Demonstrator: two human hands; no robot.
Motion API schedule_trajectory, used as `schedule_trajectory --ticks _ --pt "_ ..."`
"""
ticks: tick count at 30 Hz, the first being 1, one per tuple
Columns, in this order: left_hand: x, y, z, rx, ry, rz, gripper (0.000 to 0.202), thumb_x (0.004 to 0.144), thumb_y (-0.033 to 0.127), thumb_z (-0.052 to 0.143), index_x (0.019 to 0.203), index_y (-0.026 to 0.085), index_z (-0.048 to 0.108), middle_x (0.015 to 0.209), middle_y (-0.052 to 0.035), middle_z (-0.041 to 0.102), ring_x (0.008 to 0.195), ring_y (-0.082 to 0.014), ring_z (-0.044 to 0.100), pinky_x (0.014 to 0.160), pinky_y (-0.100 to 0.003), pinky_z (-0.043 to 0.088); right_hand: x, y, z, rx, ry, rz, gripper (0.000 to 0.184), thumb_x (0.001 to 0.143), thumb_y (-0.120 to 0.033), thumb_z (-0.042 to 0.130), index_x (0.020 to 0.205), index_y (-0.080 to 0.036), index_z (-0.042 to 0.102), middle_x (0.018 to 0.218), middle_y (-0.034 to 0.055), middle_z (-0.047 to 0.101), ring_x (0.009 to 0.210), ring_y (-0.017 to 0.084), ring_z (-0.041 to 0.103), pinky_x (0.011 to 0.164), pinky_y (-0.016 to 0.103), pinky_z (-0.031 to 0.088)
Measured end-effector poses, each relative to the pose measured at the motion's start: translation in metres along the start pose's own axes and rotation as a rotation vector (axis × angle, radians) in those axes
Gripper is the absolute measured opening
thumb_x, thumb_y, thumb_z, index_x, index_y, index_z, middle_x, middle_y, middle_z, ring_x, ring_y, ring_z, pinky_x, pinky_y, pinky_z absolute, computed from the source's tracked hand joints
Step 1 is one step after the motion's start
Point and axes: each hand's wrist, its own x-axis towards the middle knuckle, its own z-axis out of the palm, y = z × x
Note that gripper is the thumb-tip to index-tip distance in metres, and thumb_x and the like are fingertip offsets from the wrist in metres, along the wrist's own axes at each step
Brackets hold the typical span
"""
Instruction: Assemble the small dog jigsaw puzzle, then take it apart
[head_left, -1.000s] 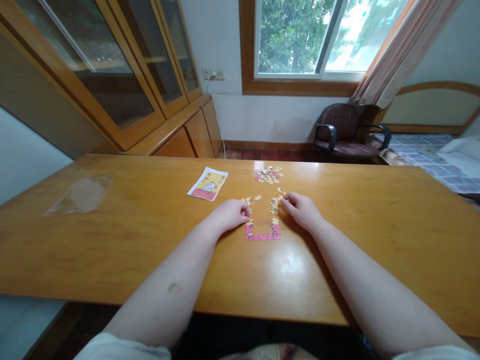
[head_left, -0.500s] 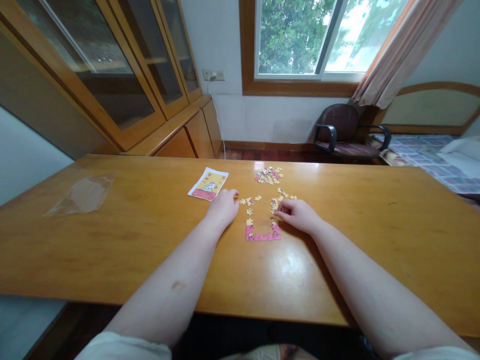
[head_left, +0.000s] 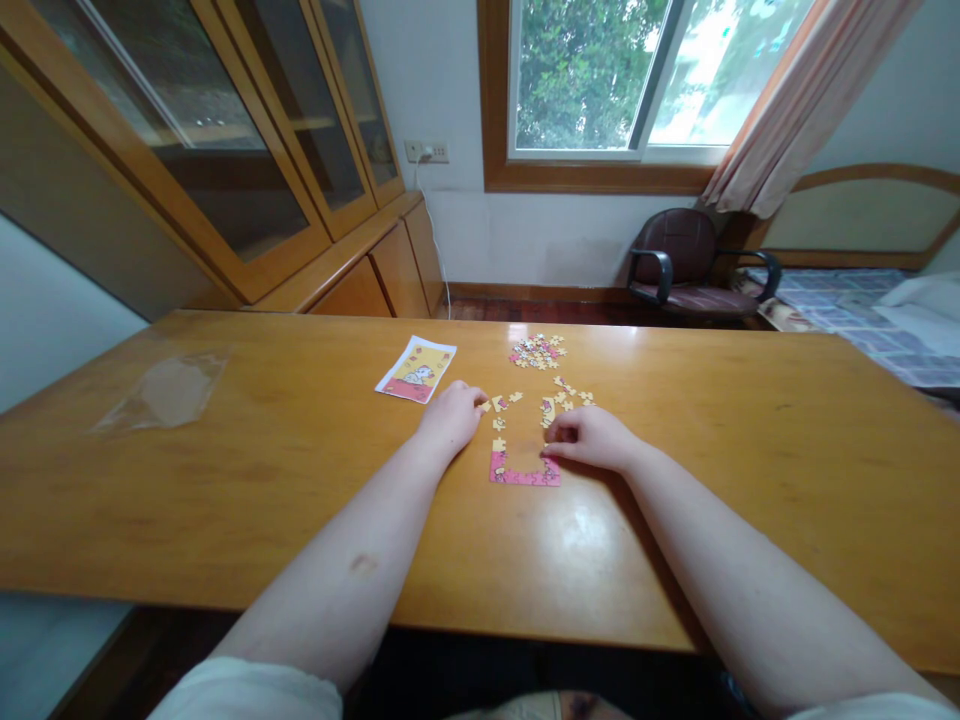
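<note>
A partly joined jigsaw puzzle frame [head_left: 525, 478] lies on the table, with a pink bottom edge and yellow pieces up both sides. My right hand [head_left: 592, 438] rests at its right side, with curled thumb and fingers closed on a puzzle piece there that they mostly hide. To the left of the upper pieces, my left hand [head_left: 454, 418] has its fingertips closed at a small yellow puzzle piece [head_left: 486, 407]. Loose yellow pieces [head_left: 566, 393] lie just beyond my right hand. Another yellow piece [head_left: 515, 397] sits between the two sides.
A heap of mixed puzzle pieces [head_left: 538, 351] lies near the table's far edge. The picture sheet [head_left: 417, 370] is beyond my left hand. A clear plastic bag [head_left: 169, 390] lies at the far left of the wooden table [head_left: 300, 480]. An office chair [head_left: 686, 260] stands behind it.
My right hand has moved slightly toward me and left, down the right side of the frame. My left hand has shifted a little right, toward the yellow piece.
</note>
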Motion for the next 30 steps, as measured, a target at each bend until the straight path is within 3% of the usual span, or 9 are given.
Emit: schedule_trajectory --ticks 5,13,20,25,30 --pt "-0.002 0.002 -0.005 0.020 -0.018 -0.019 0.023 0.084 0.023 0.058 0.102 0.020 0.073 0.111 -0.0123 0.066 0.102 -0.0258 0.062 0.091 -0.035 0.047 0.001 0.003 0.000 0.017 0.075 -0.010 0.027 0.085 -0.042 0.060 0.072 -0.020 0.067 0.063 -0.0004 0.063 0.057 0.012 0.052 0.058 0.024 0.036" --pt "-0.006 0.005 -0.006 0.023 -0.010 -0.055 0.016 0.081 0.024 0.061 0.095 0.019 0.070 0.101 -0.0108 0.071 0.095 -0.0251 0.065 0.083 -0.033 0.049 0.001 0.006 -0.003 -0.022 0.309 0.019 0.042 0.091 -0.047 0.044 0.064 -0.019 0.059 0.059 0.0004 0.056 0.059 0.014 0.049 0.060 0.026 0.035" --pt "-0.015 0.029 0.002 -0.436 0.018 0.029 0.010 0.078 0.024 0.065 0.084 0.018 0.066 0.087 -0.0042 0.072 0.078 -0.0170 0.065 0.072 -0.027 0.048 0.001 -0.001 0.006 0.000 0.298 0.001 0.023 0.083 -0.043 0.061 0.083 -0.021 0.068 0.060 -0.0014 0.060 0.056 0.013 0.051 0.059 0.024 0.037" --pt "-0.016 0.040 0.021 -0.687 -0.026 0.076 0.010 0.076 0.023 0.066 0.082 0.016 0.064 0.083 -0.0036 0.070 0.076 -0.0152 0.063 0.070 -0.027 0.050 0.000 -0.006 0.014 -0.047 0.267 -0.070 0.024 0.081 -0.041 0.066 0.096 -0.024 0.069 0.066 -0.0013 0.065 0.057 0.012 0.053 0.061 0.024 0.038" --pt "-0.016 0.043 0.027 -0.816 -0.069 0.082 0.008 0.074 0.021 0.066 0.078 0.016 0.061 0.077 -0.0024 0.067 0.073 -0.0141 0.061 0.069 -0.027 0.050 -0.001 -0.004 0.013 -0.065 0.284 -0.076 0.026 0.083 -0.040 0.064 0.103 -0.025 0.069 0.070 0.0002 0.068 0.061 0.013 0.057 0.064 0.024 0.040"
